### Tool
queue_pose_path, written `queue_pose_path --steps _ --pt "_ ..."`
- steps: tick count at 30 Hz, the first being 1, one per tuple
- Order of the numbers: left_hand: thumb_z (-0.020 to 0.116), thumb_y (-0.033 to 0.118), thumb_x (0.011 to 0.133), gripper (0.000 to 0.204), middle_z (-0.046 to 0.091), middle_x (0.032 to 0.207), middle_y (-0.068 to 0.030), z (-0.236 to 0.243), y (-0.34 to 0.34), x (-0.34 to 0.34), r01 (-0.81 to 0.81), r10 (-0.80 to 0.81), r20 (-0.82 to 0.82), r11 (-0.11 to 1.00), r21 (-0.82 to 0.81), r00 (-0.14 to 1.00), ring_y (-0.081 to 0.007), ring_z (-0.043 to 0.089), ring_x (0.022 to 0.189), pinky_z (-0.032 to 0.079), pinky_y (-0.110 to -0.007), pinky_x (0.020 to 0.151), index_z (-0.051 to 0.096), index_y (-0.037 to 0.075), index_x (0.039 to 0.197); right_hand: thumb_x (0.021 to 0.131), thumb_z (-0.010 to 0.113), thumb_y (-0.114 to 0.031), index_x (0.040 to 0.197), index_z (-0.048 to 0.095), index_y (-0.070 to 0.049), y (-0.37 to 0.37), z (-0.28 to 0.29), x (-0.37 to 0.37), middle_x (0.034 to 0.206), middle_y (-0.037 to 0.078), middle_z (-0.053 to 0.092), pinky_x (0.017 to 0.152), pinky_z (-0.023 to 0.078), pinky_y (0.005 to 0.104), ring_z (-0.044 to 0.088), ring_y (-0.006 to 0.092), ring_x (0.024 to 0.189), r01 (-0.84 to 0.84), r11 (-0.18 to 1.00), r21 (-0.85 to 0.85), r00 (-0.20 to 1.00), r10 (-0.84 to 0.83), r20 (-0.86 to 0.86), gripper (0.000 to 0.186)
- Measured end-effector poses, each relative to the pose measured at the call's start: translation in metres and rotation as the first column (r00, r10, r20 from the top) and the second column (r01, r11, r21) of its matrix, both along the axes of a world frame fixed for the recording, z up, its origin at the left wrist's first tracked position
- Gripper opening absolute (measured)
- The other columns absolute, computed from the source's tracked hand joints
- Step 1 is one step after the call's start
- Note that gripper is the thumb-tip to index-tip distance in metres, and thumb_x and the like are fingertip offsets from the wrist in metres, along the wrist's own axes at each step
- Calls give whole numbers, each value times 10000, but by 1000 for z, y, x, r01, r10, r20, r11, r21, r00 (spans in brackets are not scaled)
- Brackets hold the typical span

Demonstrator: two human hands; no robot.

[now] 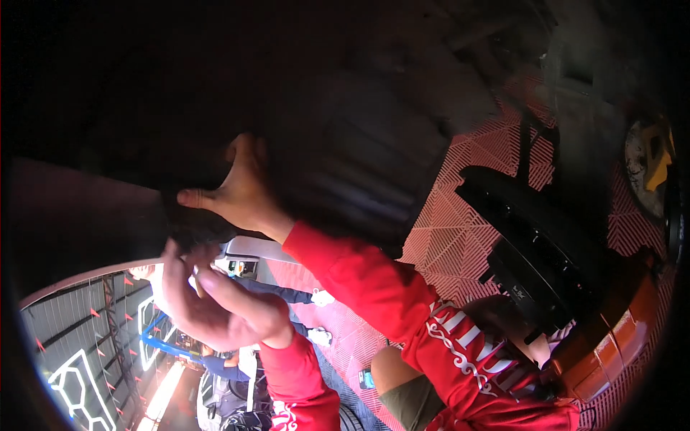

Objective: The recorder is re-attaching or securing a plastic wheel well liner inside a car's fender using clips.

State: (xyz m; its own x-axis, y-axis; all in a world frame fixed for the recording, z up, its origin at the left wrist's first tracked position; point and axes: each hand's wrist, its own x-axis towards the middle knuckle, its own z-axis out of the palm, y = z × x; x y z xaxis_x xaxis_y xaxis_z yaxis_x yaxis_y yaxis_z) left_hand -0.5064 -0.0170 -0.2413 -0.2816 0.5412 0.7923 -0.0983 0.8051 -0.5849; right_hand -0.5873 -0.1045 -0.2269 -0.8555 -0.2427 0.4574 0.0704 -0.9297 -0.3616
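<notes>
reaching upward, the right hand [248,192] lay spread against a dark ribbed panel [359,165], which filled the upper view. the left hand [223,302], blurred and curled, was just below, apart from the right; whether it gripped anything could not be told. red floor tiles [460,230] showed to the panel's right.

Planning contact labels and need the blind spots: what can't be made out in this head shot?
- Bare, red-sleeved left hand, head view: motion blur and shadow; can't tell if it grips anything.
- Bare, red-sleeved right hand, head view: shadow hides what it touches.
- Broad black ribbed panel, head view: upper edge lost in darkness.
- Round grey disc, head view: right part covered by a yellow block.
</notes>
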Motion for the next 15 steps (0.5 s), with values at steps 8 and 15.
queue_pose_path --steps 8,15 --pt "549 -25 939 217 612 1189 -267 -27 -35 65 -261 259 39 961 91 965 -370 607 1092 460 -466 999 586 -81 1145 528 984 -512 1082 424 9 4 -1 -2 1088 212 431 872 435 488 477 375 1019 -13 999 51 1000 13 18 945" --pt "555 -43 901 178 651 1103 -250 -43 -37 80 -383 370 152 921 72 917 -392 629 1031 497 -461 932 628 -52 1063 550 985 -459 1088 433 18 11 -3 -6 1115 229 435 902 442 481 477 391 1059 -30 995 90 999 29 17 907"
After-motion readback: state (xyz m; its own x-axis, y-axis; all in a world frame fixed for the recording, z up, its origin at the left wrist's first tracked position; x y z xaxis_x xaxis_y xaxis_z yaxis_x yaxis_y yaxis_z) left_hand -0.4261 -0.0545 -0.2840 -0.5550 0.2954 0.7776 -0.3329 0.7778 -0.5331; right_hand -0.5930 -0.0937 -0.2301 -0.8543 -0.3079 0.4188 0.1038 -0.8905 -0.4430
